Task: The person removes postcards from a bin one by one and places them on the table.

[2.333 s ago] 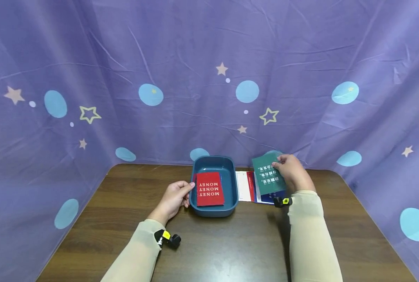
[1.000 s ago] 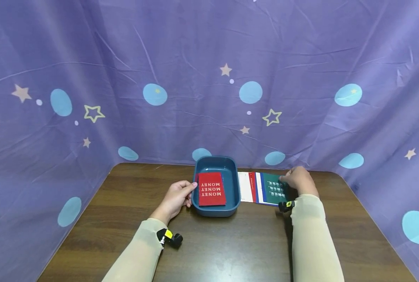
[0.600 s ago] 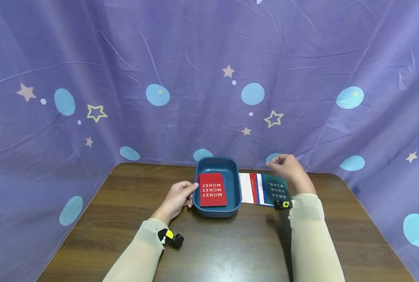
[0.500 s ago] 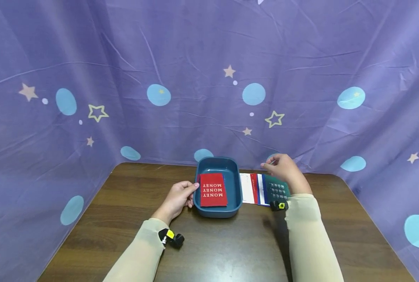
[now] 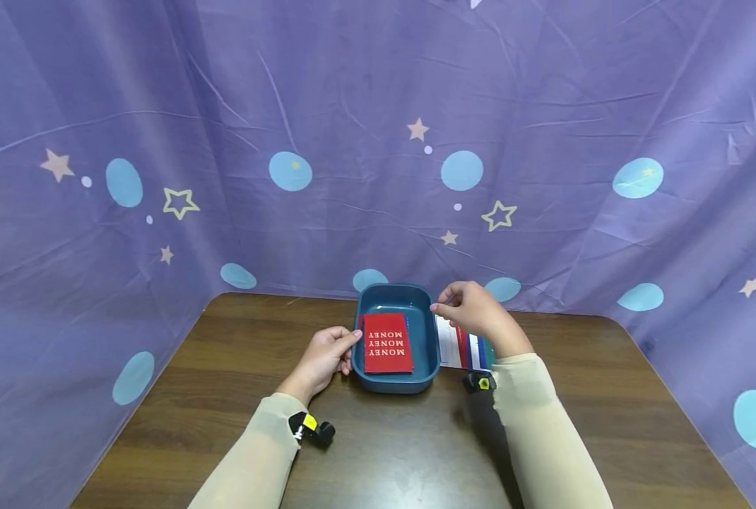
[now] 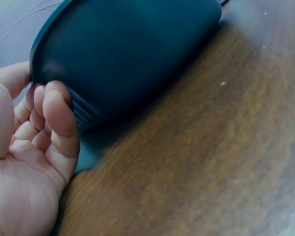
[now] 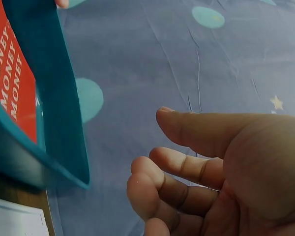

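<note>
A dark teal rectangular tray [image 5: 422, 336] sits near the table's back edge. Inside it lies a red card [image 5: 387, 343] printed "MONEY" several times, with a bit of blue showing at its side. My left hand [image 5: 323, 357] pinches the tray's left rim, thumb on top; the left wrist view shows its fingers curled against the outer wall [image 6: 132, 54]. Right of the tray, overlapping cards lie in a row: a white one [image 5: 446, 348], then red, white, blue and green edges. My right hand [image 5: 476, 314] hovers above them by the tray's right rim, fingers loosely bent, holding nothing.
The brown wooden table [image 5: 378, 452] extends toward me and to both sides. A purple curtain [image 5: 352, 106] with stars and blue spots hangs close behind the table and along its sides. Each wrist carries a small black camera [image 5: 319, 433].
My right hand laid the green card on the row at the right and let go, then rose and moved left to the tray's right rim. My left hand stays on the tray.
</note>
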Action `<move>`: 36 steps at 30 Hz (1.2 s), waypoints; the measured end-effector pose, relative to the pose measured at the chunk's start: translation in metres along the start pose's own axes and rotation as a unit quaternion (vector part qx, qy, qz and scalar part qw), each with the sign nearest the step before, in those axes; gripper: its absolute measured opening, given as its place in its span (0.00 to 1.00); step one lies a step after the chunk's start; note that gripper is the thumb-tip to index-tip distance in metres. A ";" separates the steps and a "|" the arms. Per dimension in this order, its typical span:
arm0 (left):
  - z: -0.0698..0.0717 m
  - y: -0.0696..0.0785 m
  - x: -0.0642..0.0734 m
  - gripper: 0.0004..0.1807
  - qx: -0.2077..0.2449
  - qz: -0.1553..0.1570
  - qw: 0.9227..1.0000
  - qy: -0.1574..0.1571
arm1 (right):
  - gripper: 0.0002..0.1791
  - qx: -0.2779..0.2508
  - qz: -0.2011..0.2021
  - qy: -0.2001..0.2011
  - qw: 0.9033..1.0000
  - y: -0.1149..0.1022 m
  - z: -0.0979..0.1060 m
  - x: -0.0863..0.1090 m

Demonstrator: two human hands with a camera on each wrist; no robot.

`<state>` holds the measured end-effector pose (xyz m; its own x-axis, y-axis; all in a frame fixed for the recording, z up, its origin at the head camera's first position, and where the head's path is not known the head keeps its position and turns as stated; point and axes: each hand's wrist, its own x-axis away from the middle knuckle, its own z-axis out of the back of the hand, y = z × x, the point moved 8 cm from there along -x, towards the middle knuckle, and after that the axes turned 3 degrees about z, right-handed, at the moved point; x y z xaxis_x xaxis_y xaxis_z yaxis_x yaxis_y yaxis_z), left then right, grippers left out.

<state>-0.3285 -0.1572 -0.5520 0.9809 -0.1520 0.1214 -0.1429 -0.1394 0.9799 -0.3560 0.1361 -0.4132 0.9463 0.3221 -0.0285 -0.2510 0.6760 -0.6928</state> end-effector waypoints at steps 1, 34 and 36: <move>0.000 0.001 0.000 0.18 0.002 0.000 1.000 0.001 | 0.14 -0.003 0.001 -0.004 1.000 -0.003 -0.003 -0.001; 0.000 0.000 0.000 0.19 -0.006 0.001 1.000 -0.001 | 0.43 0.222 -0.108 -0.155 0.957 -0.025 -0.117 -0.085; 0.000 0.000 0.000 0.19 -0.006 0.001 1.000 -0.001 | 0.36 0.216 -0.103 -0.148 0.960 -0.024 -0.119 -0.086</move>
<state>-0.3282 -0.1573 -0.5525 0.9804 -0.1542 0.1222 -0.1424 -0.1274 0.9816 -0.4068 0.0135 -0.4800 0.9014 0.2832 0.3276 -0.1866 0.9367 -0.2964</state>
